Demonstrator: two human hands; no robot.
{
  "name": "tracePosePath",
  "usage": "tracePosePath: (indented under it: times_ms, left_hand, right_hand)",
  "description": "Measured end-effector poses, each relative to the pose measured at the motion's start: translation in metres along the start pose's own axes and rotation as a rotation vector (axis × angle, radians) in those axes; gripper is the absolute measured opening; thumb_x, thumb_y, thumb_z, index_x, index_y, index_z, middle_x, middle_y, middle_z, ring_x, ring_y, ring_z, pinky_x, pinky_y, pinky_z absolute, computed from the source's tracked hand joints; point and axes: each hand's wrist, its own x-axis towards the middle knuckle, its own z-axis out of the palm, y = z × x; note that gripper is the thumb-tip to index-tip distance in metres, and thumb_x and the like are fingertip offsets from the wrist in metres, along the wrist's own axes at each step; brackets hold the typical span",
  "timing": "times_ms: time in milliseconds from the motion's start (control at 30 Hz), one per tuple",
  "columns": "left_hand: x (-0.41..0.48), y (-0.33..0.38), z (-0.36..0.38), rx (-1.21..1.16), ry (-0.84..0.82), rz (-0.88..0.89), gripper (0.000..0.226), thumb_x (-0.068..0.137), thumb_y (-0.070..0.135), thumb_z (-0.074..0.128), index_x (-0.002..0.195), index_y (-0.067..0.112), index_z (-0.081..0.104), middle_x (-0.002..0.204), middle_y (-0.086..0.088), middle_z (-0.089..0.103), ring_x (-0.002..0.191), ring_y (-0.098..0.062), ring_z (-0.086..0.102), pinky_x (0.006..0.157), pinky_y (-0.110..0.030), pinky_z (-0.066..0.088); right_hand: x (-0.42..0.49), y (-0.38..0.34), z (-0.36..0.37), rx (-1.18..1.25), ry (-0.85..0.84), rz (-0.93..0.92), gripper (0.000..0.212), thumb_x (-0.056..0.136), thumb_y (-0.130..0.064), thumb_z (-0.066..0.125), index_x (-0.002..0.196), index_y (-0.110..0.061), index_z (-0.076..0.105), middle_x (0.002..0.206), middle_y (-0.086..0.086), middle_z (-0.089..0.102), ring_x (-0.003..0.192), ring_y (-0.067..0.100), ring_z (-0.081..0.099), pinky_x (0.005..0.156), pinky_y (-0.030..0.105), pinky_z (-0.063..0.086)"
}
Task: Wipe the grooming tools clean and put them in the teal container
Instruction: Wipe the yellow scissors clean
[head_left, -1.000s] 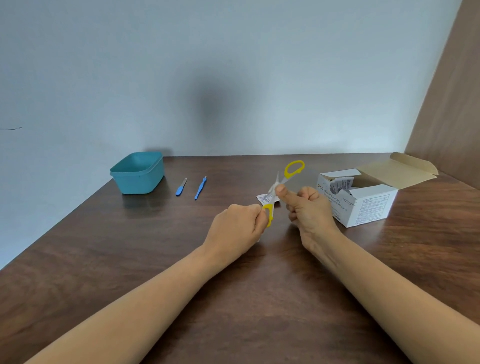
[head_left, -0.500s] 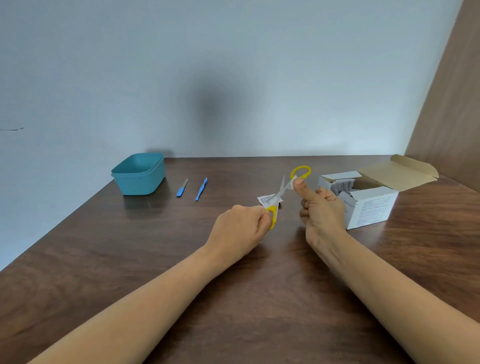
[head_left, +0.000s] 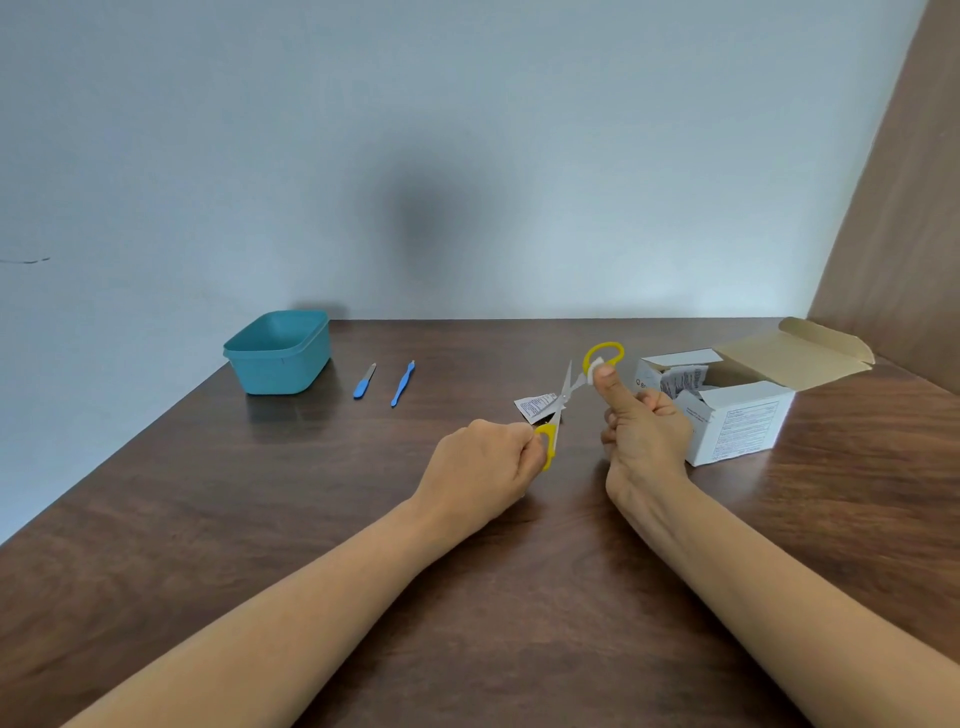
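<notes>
The open scissors (head_left: 565, 395), held above the table (head_left: 208, 519), slant from the left hand (head_left: 483, 467), curled round the lower yellow loop, up to the right hand (head_left: 644, 431), pinching a wipe (head_left: 595, 365) just below the upper loop.

Our two bare forearms reach forward, the hands near each other but apart. Our left hand (head_left: 483, 462) is knuckles-up, its fingers curled round the near handle of the scissors (head_left: 563, 395). Our right hand (head_left: 644, 436) is fisted with the thumb upright, pinching a small white wipe (head_left: 594, 368).
</notes>
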Motion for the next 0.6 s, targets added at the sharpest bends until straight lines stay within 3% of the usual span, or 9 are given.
tracePosePath:
  times_ms: [67, 267, 400, 467, 600]
  left_hand:
    - [0.000, -0.001, 0.000, 0.007, -0.004, 0.006, 0.042, 0.087, 0.046, 0.022, 0.061, 0.017, 0.034, 0.068, -0.007, 0.065, 0.068, -0.032, 0.058, 0.060, -0.037, 0.046]
    - [0.000, -0.002, 0.001, 0.022, 0.012, 0.003, 0.044, 0.087, 0.048, 0.018, 0.066, 0.016, 0.039, 0.071, -0.009, 0.066, 0.072, -0.034, 0.058, 0.064, -0.041, 0.048]
    - [0.000, -0.003, 0.000, 0.012, 0.011, -0.005, 0.046, 0.086, 0.049, 0.018, 0.068, 0.015, 0.044, 0.071, -0.009, 0.065, 0.072, -0.034, 0.059, 0.065, -0.041, 0.049]
    - [0.001, -0.003, 0.001, 0.007, 0.008, -0.003, 0.046, 0.086, 0.049, 0.019, 0.068, 0.015, 0.044, 0.070, -0.008, 0.066, 0.072, -0.034, 0.059, 0.065, -0.040, 0.049]
    - [0.001, -0.003, 0.001, 0.000, 0.007, -0.005, 0.051, 0.086, 0.051, 0.018, 0.070, 0.014, 0.049, 0.070, -0.008, 0.066, 0.072, -0.033, 0.060, 0.067, -0.042, 0.050]
  right_hand:
    - [0.001, -0.001, 0.000, 0.015, 0.004, 0.014, 0.058, 0.075, -0.014, 0.079, 0.065, -0.024, 0.023, 0.037, -0.013, 0.036, 0.035, 0.004, 0.027, 0.035, 0.016, 0.020]
    - [-0.004, 0.011, 0.004, -0.010, -0.131, 0.089, 0.055, 0.076, -0.004, 0.074, 0.069, -0.024, 0.024, 0.055, -0.006, 0.066, 0.037, 0.004, 0.030, 0.040, 0.016, 0.025]
    - [-0.006, 0.009, 0.005, -0.030, -0.128, 0.103, 0.055, 0.077, -0.006, 0.075, 0.071, -0.024, 0.024, 0.044, -0.009, 0.055, 0.041, 0.005, 0.031, 0.040, 0.015, 0.024]
    - [-0.005, 0.006, 0.004, -0.017, -0.075, 0.096, 0.053, 0.076, -0.007, 0.076, 0.075, -0.023, 0.025, 0.046, -0.011, 0.051, 0.042, 0.004, 0.037, 0.042, 0.015, 0.027]
    - [-0.005, 0.001, 0.004, 0.035, -0.023, 0.085, 0.050, 0.078, -0.006, 0.074, 0.081, -0.023, 0.027, 0.067, -0.002, 0.063, 0.051, 0.002, 0.062, 0.046, 0.013, 0.040]
